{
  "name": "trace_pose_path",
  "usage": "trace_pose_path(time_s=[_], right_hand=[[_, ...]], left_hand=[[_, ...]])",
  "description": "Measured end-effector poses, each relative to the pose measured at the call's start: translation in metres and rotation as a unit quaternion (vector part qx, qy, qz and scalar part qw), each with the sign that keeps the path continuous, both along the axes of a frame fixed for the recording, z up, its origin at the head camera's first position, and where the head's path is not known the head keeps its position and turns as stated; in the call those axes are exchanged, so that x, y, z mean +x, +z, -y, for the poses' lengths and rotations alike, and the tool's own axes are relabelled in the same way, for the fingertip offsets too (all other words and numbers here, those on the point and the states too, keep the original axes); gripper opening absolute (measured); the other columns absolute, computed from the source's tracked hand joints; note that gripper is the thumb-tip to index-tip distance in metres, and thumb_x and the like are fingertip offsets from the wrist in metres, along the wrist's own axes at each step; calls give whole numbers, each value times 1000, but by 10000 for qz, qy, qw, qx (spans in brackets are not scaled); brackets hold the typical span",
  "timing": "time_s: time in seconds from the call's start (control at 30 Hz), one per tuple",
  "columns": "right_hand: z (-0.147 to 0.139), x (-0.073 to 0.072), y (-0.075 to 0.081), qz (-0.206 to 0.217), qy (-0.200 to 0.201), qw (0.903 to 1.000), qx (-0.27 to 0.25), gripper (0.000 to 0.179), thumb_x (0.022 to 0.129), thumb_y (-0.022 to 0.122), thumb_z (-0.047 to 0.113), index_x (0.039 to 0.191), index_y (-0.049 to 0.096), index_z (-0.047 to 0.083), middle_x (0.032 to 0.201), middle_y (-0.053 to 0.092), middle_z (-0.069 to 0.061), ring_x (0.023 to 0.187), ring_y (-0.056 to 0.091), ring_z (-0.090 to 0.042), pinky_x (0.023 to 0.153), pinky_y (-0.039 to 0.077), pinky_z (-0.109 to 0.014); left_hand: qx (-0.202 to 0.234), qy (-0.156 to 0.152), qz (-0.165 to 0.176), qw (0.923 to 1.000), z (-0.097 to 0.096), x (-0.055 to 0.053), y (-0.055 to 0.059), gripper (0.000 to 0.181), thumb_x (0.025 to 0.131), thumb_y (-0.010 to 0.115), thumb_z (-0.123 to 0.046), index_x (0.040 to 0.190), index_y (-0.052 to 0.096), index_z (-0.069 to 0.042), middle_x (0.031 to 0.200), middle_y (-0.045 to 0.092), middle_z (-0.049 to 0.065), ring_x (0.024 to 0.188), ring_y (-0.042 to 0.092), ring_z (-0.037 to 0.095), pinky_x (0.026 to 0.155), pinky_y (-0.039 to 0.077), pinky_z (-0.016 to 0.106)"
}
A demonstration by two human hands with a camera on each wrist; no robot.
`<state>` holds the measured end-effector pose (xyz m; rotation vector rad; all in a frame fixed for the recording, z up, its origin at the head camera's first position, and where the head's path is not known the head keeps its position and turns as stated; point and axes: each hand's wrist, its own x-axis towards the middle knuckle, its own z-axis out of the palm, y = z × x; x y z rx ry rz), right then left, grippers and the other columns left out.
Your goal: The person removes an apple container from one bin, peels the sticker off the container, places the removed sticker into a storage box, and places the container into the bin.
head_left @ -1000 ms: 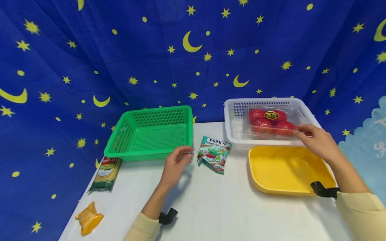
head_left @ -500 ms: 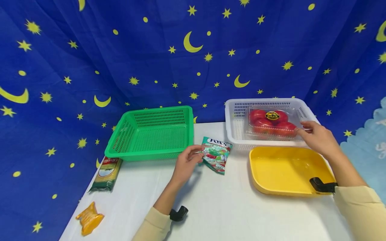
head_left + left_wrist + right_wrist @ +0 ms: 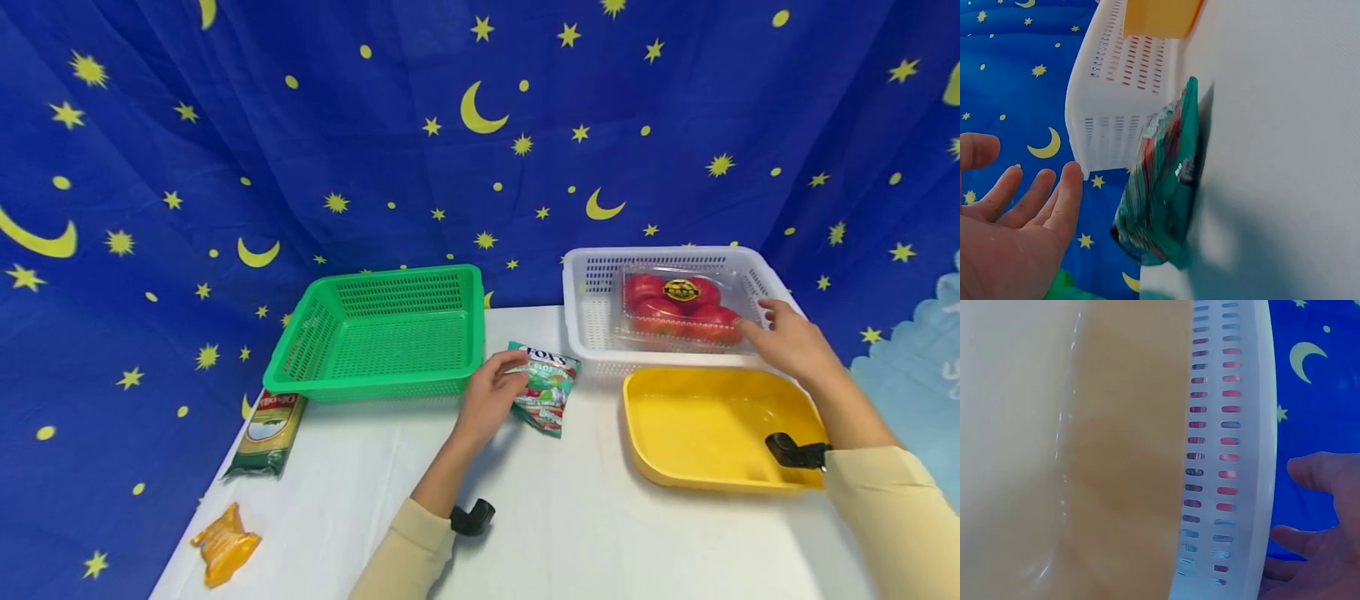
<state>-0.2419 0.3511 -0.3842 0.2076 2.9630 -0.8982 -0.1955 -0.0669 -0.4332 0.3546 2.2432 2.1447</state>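
A green Fox's candy bag (image 3: 549, 385) lies on the table between two baskets. My left hand (image 3: 491, 398) hovers at its left side and covers part of it in the head view. In the left wrist view the fingers (image 3: 1066, 206) are spread and apart from the bag (image 3: 1163, 181). My right hand (image 3: 795, 343) is over the right front corner of the white basket (image 3: 592, 354), beside a clear box of tomatoes (image 3: 681, 310). Its fingers (image 3: 1313, 472) are loosely bent with nothing between them; whether they touch the box cannot be told.
A green basket (image 3: 397, 333) stands at the back left. The yellow basin (image 3: 720, 425) sits in front of the white basket, under my right forearm. An Olivoila packet (image 3: 267, 433) and a small orange packet (image 3: 227, 546) lie on the left. A starry curtain (image 3: 420, 150) hangs behind.
My left hand has moved right, from beside the green basket to over the candy bag's left edge. My right hand has shifted slightly back from the tomato box. The bag lies where it was.
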Motion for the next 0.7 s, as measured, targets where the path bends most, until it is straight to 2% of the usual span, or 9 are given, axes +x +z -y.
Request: trace_pose_path(time_s=[0.2,0.4,0.6,0.7], right_hand=[[-3,-6,-3,71,-13,10000,13,91,95,39,58,145,13,-14,132,31,-45,114,34,-59,90,30,-72],[-5,-10,0,235,-107,9997,-4,96,94,37,61,144,9,-16,133,28,-45,114,32,-61,90,31,-73],[-6,-14,0,479,-214,9986,-64,99,93,37,63,144,5,-16,133,27,-45,114,31,-61,90,32,-72],[-7,-17,-2,535,-266,9982,-70,100,93,36,63,144,3,-16,132,28,-45,113,32,-60,90,32,-72]], left_hand=[[28,108,20,9999,-12,-10,-9,31,95,60,-17,126,60,-15,126,58,7,112,59,29,86,51,37],[126,135,264,9995,-25,-19,-10,31,95,60,-19,126,60,-15,130,56,14,113,58,26,84,53,36],[295,253,624,9973,-41,-28,-13,32,94,61,-18,126,60,-17,126,59,5,103,63,29,83,53,34],[375,297,672,9966,-50,-30,-16,34,94,61,-16,127,59,-16,127,59,6,102,64,33,85,52,37]])
